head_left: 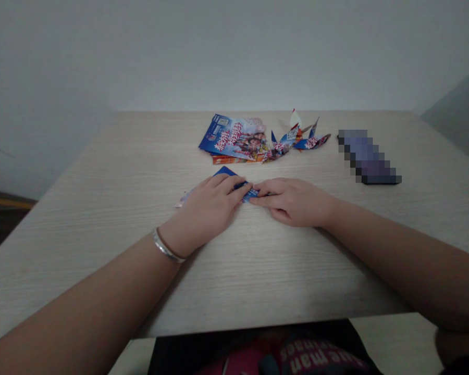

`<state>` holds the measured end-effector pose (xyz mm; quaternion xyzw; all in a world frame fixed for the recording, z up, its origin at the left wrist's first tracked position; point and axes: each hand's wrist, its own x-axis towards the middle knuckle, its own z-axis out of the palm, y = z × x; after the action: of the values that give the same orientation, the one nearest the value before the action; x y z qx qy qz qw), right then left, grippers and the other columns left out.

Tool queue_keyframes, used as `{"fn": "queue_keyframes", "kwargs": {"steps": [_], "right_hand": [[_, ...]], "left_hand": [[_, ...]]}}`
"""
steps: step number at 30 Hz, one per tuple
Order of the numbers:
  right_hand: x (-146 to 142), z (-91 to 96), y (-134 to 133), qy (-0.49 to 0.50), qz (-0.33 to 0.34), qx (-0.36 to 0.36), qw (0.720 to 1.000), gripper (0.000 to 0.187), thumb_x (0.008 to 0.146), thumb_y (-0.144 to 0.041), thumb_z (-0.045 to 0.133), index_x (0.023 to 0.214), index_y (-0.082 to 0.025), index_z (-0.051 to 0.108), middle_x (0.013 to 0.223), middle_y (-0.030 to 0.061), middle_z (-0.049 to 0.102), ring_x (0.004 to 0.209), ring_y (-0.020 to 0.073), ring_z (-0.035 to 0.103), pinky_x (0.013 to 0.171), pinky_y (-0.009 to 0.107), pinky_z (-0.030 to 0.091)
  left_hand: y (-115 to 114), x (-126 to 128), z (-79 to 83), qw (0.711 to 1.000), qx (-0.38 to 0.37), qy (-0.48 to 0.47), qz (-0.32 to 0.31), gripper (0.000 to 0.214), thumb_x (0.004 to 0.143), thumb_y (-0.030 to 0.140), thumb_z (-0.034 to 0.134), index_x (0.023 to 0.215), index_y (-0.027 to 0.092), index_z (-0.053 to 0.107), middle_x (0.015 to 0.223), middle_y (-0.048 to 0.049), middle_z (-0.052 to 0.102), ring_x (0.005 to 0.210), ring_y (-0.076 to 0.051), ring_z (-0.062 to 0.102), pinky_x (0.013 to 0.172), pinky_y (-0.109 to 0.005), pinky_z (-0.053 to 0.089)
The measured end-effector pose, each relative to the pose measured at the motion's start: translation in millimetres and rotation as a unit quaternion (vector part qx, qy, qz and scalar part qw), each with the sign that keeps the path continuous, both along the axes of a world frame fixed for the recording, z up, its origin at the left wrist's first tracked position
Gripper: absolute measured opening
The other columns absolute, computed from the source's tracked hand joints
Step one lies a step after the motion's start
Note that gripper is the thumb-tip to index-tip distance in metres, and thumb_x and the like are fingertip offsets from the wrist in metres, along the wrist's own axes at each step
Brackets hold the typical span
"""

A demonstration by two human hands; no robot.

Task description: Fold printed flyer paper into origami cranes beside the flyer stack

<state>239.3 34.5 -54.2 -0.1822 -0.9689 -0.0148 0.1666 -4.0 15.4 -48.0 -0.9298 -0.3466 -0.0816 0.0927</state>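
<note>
A folded sheet of printed blue paper [224, 171] lies on the table in front of me, mostly covered by my hands. My left hand [214, 200] rests palm down over it, fingers close together and holding it against the tabletop, the thumb along its near edge. At the paper's right corner, my right hand [287, 200] has its thumb and index finger closed on the blue edge, its other fingers curled in. A pale printed corner sticks out to the left of my left hand. The fold beneath the fingers is hidden.
Behind my hands, a stack of printed flyers [238, 138] lies on the light wooden table [140, 156]. Folded paper pieces [297, 138] with pointed tips stand beside it. A phone [369, 156], its screen pixelated, lies at the right. A white wall [258, 52] rises behind the table.
</note>
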Motion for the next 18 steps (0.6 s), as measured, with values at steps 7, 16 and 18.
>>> {"fn": "queue_keyframes", "kwargs": {"steps": [7,16,18], "right_hand": [[-1.6,0.5,-3.6,-0.015,-0.039,0.037,0.998,0.035,0.093,-0.016,0.049,0.119,-0.012,0.072,0.108,0.0156,0.071,0.096,0.0245,0.067,0.085,0.04,0.057],[-3.0,4.8,-4.6,-0.033,-0.055,0.003,0.998,0.036,0.093,-0.018,0.049,0.12,-0.013,0.072,0.107,0.0144,0.071,0.096,0.0238,0.066,0.085,0.038,0.055],[-3.5,5.6,-5.1,-0.041,-0.06,0.001,0.997,0.035,0.093,-0.018,0.049,0.12,-0.014,0.072,0.107,0.014,0.071,0.096,0.0237,0.066,0.085,0.038,0.055]], "left_hand": [[11.5,3.0,-7.6,0.999,-0.018,-0.031,-0.02,0.041,0.099,0.014,0.042,0.136,0.01,0.059,0.139,-0.0155,0.059,0.129,-0.029,0.053,0.113,-0.047,0.042],[-8.6,-8.8,14.3,0.996,-0.067,0.063,0.008,0.045,0.104,0.03,0.038,0.145,0.015,0.05,0.149,-0.0099,0.054,0.142,-0.031,0.044,0.121,-0.056,0.027],[-13.5,-12.7,18.4,0.993,-0.089,0.081,0.019,0.049,0.105,0.033,0.037,0.15,0.015,0.043,0.154,-0.0096,0.048,0.145,-0.031,0.04,0.12,-0.055,0.028]]}}
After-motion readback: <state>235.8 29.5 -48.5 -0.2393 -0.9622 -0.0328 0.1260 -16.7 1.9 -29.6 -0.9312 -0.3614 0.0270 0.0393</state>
